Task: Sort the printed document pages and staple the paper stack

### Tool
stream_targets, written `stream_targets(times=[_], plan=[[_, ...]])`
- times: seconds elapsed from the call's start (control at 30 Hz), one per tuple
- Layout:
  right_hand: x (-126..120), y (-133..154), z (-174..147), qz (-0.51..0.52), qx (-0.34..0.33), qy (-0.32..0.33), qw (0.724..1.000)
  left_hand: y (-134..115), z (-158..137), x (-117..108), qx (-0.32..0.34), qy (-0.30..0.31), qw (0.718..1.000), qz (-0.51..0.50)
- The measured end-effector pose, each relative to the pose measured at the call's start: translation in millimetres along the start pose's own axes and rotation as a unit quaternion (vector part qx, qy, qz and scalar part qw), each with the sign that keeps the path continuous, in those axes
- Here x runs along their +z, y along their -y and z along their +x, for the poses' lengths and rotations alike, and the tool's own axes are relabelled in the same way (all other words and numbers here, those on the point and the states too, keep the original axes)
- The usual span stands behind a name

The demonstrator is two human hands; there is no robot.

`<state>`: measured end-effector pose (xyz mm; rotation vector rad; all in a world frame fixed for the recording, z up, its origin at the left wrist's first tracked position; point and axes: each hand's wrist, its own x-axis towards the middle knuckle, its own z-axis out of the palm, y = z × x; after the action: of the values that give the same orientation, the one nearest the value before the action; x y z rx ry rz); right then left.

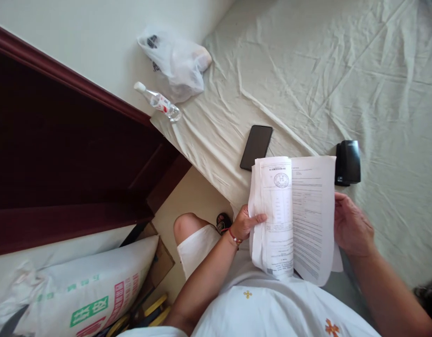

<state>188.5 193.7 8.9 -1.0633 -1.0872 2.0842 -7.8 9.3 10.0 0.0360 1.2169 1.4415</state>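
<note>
So the stack of papers [294,217] sits just right of centre in the lower half of the frame, held up over the person's lap and the near edge of the bed [342,84]. The left hand [244,223] grips the left edge of the stack, thumb lying across the front of the top sheets, which are folded over so the stamped page faces up; the other fingers are tucked behind the paper so I can't see them. The right hand [351,225] has the right edge, fingers curled around behind the sheets, clamped on the paper rather than loose. Both hands are closed on the same stack, one on each side. Just above the papers a black phone [256,146] lies flat on the sheet, near the top left corner of the stack, and a small black device [347,162] sits just beside the top right corner. Farther up toward upper centre there's a water bottle [159,101] at the bed's corner and a white plastic bag [177,61] behind it. The right and upper right of the frame is wide open rumpled sheet. On the left it's tight: dark wooden furniture [61,154] and a printed sack [85,295] at lower left.
</note>
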Motion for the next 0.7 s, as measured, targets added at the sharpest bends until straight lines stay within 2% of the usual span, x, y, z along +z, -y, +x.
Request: stream_targets(times=[0.17,0.27,0.37,0.5,0.6,0.7], plan=[[-2.6,0.5,0.8,0.040,0.006,0.022,0.999,1.1,1.5,0.4,0.006,-0.005,1.000,0.006],[0.5,-0.4,-0.5,0.067,-0.020,0.016,0.997,2.3,1.2,-0.7,0.033,-0.025,0.999,0.026],[2.5,-3.4,0.5,0.068,-0.117,-0.045,0.990,3.5,0.0,-0.8,0.054,-0.042,0.996,0.052],[-5.5,-3.5,7.7,0.073,-0.249,-0.133,0.957,6.6,-2.0,1.7,0.068,-0.061,0.992,0.092],[-14.0,0.5,12.1,0.098,-0.254,-0.159,0.949,8.2,-2.2,4.4,0.080,-0.058,0.990,0.101],[-16.6,2.6,11.8,0.113,-0.232,-0.131,0.957,7.5,-1.4,6.8,0.084,-0.060,0.991,0.080]])
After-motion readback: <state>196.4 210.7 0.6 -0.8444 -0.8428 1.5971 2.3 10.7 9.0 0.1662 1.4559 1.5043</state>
